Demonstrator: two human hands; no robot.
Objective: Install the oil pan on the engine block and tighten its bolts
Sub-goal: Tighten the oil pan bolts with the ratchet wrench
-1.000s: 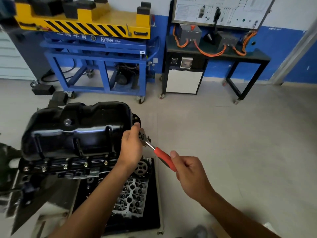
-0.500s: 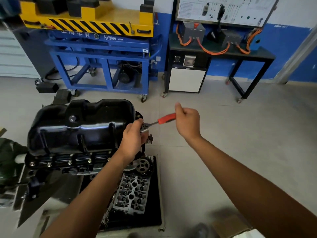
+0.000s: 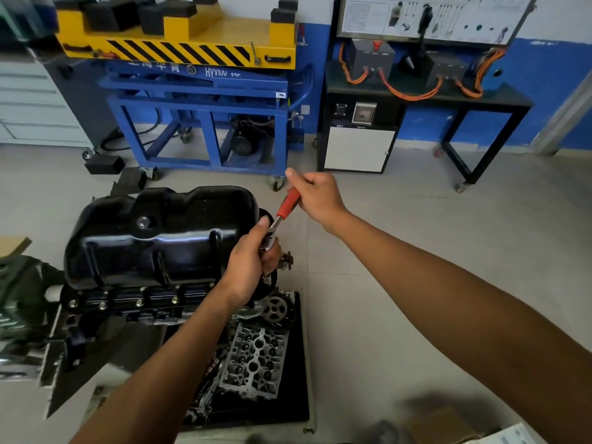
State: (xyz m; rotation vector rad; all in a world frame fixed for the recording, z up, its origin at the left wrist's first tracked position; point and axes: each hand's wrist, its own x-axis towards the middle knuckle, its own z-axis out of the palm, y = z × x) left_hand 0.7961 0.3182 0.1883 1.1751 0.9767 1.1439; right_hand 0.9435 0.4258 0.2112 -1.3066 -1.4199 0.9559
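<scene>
Engine rebuild, workshop floor: a person works at the right end of a black oil pan (image 3: 160, 232), which sits open side down on an engine block (image 3: 134, 310) low in the left of the head view. Its flange lies on the block, with a row of bolts (image 3: 139, 302) showing along the near edge. The left hand (image 3: 253, 264) is curled round the metal head of a ratchet wrench (image 3: 288, 203) at the pan's right end, fingers wrapped; the bolt beneath it is hidden. The right hand (image 3: 317, 197) grips the far end of the wrench's red handle in a closed fist, and the handle slants up and away from the pan. Below the block a bare cylinder head (image 3: 256, 360) lies on a black mat (image 3: 294, 395) on the tiled floor (image 3: 448, 219), a toothed sprocket (image 3: 277, 307) just beside its upper end. Behind stands a blue wheeled lift cart (image 3: 198, 123) with a yellow top striped in black — white lettering on its blue beam begins "HYX", the rest unclear, and the Chinese characters to the left are too blurred to read. To its right a black desk (image 3: 506, 99) carries grey boxes joined by orange cables (image 3: 413, 94) beneath a white wiring board (image 3: 432, 17) whose print is too small to make out
</scene>
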